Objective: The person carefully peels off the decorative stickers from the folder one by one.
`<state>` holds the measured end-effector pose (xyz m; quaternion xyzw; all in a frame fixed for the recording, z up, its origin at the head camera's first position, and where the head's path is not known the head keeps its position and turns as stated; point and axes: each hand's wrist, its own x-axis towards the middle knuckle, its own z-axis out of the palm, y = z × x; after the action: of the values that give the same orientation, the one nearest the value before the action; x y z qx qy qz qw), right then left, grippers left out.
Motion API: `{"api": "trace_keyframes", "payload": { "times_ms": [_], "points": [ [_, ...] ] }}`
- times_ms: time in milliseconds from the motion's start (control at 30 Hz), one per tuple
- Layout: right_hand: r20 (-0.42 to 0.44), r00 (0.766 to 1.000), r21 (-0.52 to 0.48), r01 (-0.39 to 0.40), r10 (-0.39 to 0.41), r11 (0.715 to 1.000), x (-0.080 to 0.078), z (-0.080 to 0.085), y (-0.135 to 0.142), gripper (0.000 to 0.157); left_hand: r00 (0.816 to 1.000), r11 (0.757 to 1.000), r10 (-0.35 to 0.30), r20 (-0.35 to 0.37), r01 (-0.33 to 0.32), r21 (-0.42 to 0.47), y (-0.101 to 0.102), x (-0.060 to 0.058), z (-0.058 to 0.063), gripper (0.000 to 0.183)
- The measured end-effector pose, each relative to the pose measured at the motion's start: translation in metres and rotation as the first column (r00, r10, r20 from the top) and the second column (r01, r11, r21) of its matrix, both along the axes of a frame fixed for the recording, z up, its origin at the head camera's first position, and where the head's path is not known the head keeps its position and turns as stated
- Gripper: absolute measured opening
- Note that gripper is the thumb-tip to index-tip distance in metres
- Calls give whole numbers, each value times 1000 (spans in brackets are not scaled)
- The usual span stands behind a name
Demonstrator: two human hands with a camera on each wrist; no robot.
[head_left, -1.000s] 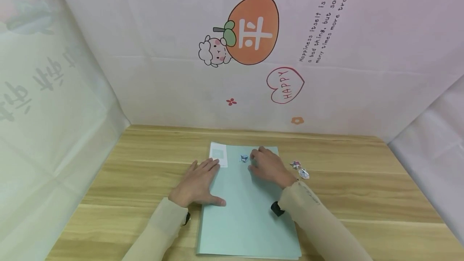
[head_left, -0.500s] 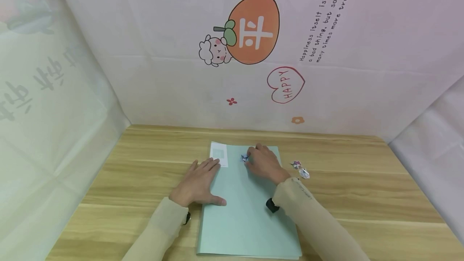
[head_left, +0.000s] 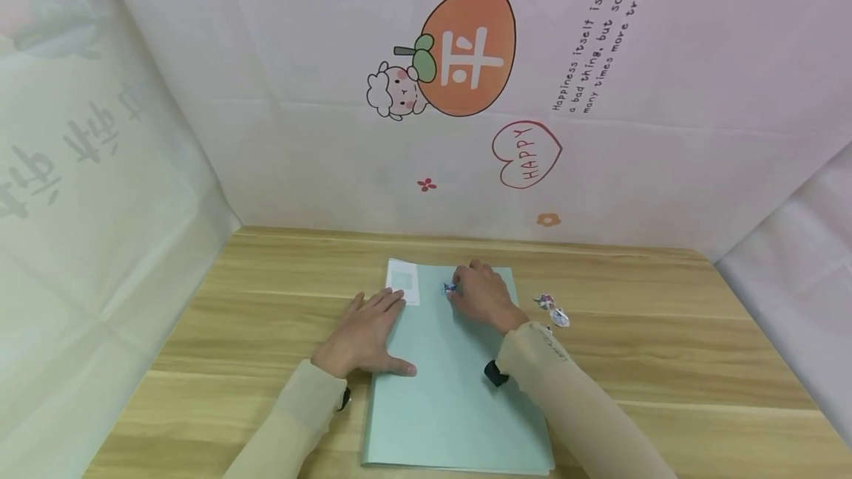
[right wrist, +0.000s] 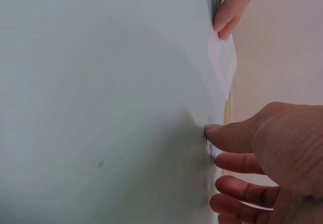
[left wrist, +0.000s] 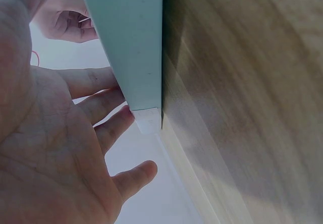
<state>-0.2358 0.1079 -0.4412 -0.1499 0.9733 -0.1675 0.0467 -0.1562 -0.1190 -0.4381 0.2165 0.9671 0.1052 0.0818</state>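
Observation:
A mint-green folder (head_left: 459, 405) lies flat on the wooden table. My left hand (head_left: 364, 335) rests spread on its left edge, fingertips on a white label (head_left: 404, 283) at the top left corner. In the left wrist view, the straight fingers of the left hand (left wrist: 65, 133) lie along the folder's side (left wrist: 131, 47). Near the folder's top, my right hand (head_left: 484, 296) pinches a small blue-and-white sticker (head_left: 449, 288) between thumb and forefinger. The right wrist view shows the sticker (right wrist: 210, 151) edge-on at the folder surface, mostly hidden by the thumb (right wrist: 229, 134).
Right of the folder, a pink-and-purple sticker (head_left: 544, 301) and a pale silvery sticker (head_left: 560, 318) lie on the wooden table (head_left: 665, 361). A small dark piece shows beside the right sleeve (head_left: 552, 368). A printed white cloth (head_left: 319, 131) hangs behind the table.
My right hand has moved slightly left to the blue-and-white sticker and its thumb and forefinger now close on it. The left hand stays in place.

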Motion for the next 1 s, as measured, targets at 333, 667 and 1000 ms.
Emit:
{"api": "trace_keyframes", "payload": {
  "times_ms": [333,667,1000],
  "points": [
    [5,999,-10,33,-33,999,-4,-1,-2,23,1000,1000,1,3,-1,12,0,0,0,112],
    [10,999,-18,35,-34,999,-6,-2,-3,21,1000,1000,4,3,-4,7,1,0,1,112],
    [44,998,-13,49,-49,999,-7,-3,-4,18,1000,1000,4,-1,-4,8,1,0,1,112]
  ]
}}
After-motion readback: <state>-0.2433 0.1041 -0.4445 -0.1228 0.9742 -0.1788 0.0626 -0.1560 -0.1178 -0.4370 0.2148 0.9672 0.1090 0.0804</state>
